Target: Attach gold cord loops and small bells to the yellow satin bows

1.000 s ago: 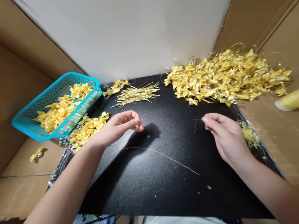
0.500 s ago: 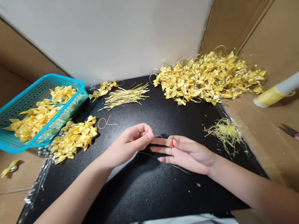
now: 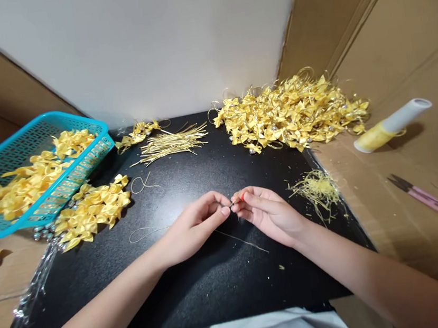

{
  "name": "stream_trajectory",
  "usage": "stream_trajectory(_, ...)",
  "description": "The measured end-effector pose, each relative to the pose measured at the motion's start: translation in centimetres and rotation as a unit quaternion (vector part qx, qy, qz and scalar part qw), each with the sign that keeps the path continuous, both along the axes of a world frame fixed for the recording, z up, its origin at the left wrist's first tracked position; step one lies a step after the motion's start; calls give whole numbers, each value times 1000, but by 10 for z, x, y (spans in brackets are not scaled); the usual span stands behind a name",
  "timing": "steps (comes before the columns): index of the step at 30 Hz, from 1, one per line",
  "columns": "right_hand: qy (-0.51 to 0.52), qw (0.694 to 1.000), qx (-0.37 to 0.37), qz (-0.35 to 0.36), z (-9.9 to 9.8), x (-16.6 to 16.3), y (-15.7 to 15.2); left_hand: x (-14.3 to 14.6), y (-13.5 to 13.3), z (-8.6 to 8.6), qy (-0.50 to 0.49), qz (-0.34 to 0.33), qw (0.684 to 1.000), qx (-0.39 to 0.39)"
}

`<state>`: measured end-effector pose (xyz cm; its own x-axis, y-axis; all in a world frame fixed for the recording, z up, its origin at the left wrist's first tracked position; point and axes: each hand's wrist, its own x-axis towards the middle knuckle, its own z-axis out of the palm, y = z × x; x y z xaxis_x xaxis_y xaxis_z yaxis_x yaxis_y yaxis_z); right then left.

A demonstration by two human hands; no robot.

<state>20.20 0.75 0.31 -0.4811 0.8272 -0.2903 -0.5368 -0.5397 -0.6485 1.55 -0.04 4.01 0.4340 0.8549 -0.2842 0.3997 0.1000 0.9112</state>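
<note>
Over the middle of the black mat (image 3: 202, 288), my left hand (image 3: 198, 225) and my right hand (image 3: 267, 214) meet fingertip to fingertip, both pinched shut. A thin gold thread (image 3: 240, 241) runs from the pinch across the mat, with a loop trailing left. My right fingers also pinch a tiny item with a red spot; what it is I cannot make out. A small pile of yellow bows (image 3: 91, 209) lies left of my left hand. Gold thread scraps (image 3: 318, 191) lie right of my right hand.
A teal basket (image 3: 33, 149) with yellow bows sits tilted at the left. Cut gold strands (image 3: 170, 142) lie at the back. A big heap of finished bows (image 3: 292, 112) is at the back right. A yellow thread spool (image 3: 392, 124) and pink snips (image 3: 426, 198) rest on the cardboard at right.
My hands came together from about a hand's width apart. My right hand went from flat, spread fingers to a pinch against my left fingertips. The view shifted right.
</note>
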Motion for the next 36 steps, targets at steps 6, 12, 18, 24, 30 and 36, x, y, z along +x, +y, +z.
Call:
stream_trajectory(6, -67, 991, 26, -116, 1, 12, 12, -26, 25, -1, 284, 12, 935, 211)
stream_trajectory(12, -138, 971, 68, -185, 7, 27, 23, -21, 0, -6, 367, -56, 843, 390)
stream_trajectory(18, -157, 965, 74, -195, 5, 28, 25, 15, -22, -25, 232, -236, 847, 416)
stream_trajectory(24, -147, 966, 69, -201, 4, 27, 25, 19, -18, -37, 263, -263, 789, 489)
stream_trajectory(30, -164, 963, 76, -201, 5, 24, 21, 16, -20, -29, 32, -107, 960, 257)
stream_trajectory(36, -276, 913, 195, -228, 1, 16, 7, 15, -13, -21, -205, 140, 969, -11)
